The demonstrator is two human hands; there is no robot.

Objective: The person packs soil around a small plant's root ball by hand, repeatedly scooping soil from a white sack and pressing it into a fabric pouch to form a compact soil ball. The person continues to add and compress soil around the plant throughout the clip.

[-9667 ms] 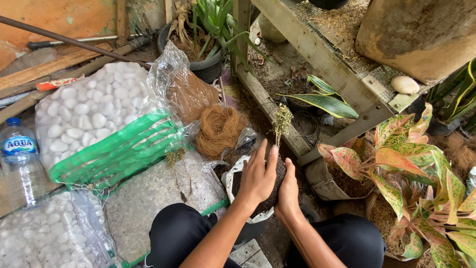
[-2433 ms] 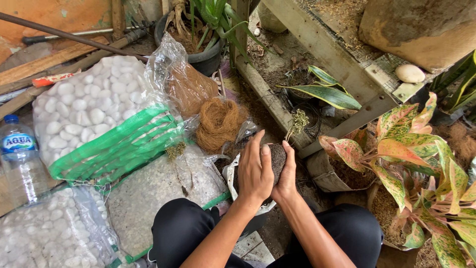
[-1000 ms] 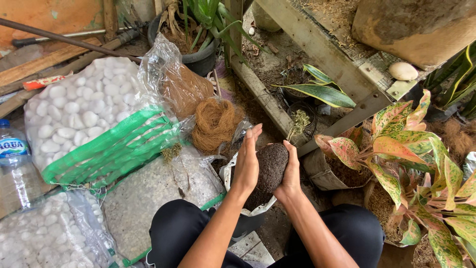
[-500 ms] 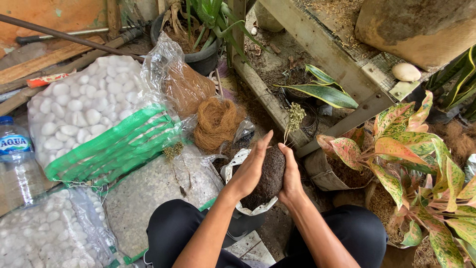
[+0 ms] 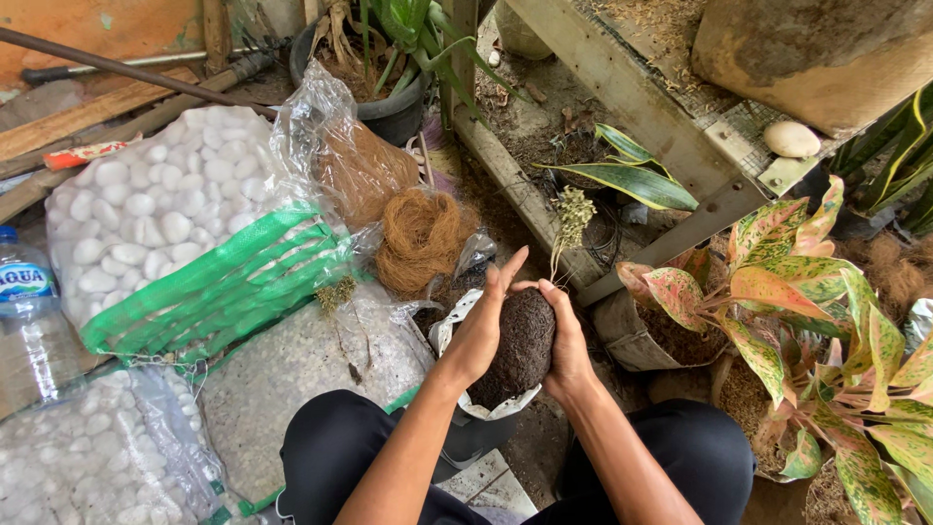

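A dark ball of soil (image 5: 526,342) sits pressed between my two hands above a white-lined pot (image 5: 465,413). My left hand (image 5: 478,331) cups its left side with the fingers pointing up. Gripping the right side is my right hand (image 5: 565,335). From the top of the ball a thin stem rises to a small dry sprig (image 5: 571,212). A bundle of brown coconut fibre (image 5: 421,238) lies just beyond my left hand.
Clear bags of white pebbles (image 5: 136,214) and fine gravel (image 5: 292,365) lie at left, with a plastic water bottle (image 5: 24,311) at the edge. A variegated pink-green plant (image 5: 826,321) stands at right. A wooden beam (image 5: 622,97) and black pot (image 5: 389,87) are behind.
My hands have kept pressing and turning the soil ball; it now stands slightly higher, with more of the dark surface showing between my palms than at first.
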